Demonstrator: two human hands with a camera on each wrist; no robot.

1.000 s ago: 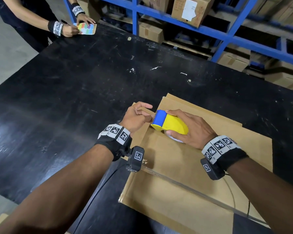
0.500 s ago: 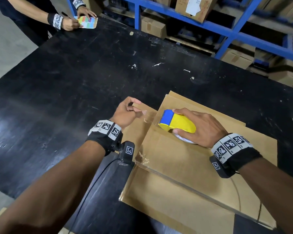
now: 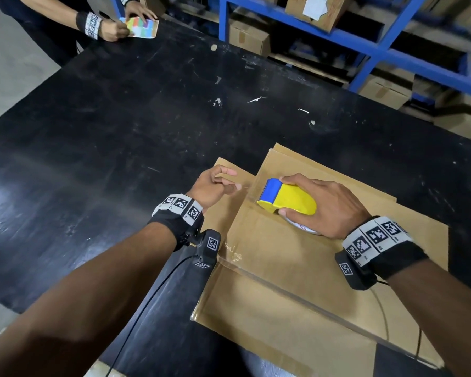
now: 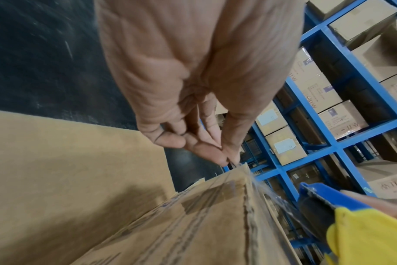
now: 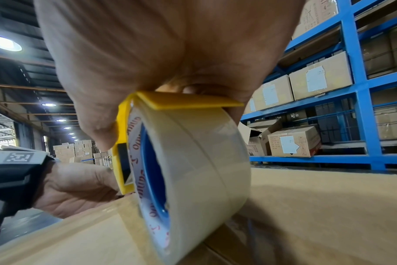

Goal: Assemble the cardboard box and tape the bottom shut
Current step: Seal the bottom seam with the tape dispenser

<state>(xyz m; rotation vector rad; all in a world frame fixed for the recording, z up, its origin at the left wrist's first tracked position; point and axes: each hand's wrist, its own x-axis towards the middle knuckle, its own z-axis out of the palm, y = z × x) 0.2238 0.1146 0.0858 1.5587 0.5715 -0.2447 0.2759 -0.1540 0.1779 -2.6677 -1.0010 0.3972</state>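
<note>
A brown cardboard box (image 3: 297, 270) lies on the black table (image 3: 114, 137), and a strip of clear tape (image 3: 283, 288) runs along its seam. My right hand (image 3: 282, 195) grips a yellow and blue tape dispenser (image 3: 297, 202) that rests on the box top. Its tape roll (image 5: 193, 170) touches the cardboard (image 5: 317, 206). My left hand (image 3: 233, 183) is just left of the dispenser, beyond the box's left edge. It pinches the free end of the clear tape (image 4: 267, 193) between thumb and fingers (image 4: 206, 150). The tape stretches from there to the dispenser (image 4: 351, 224).
A lower piece of cardboard (image 3: 223, 213) sticks out under my left hand. At the far left corner of the table another person's hands (image 3: 114, 28) hold a coloured card (image 3: 142, 27). Blue shelving (image 3: 370, 42) with cartons stands behind the table.
My left hand has drawn away from the dispenser's blue front to the left, pulling the tape end out. The right hand still holds the dispenser on the box.
</note>
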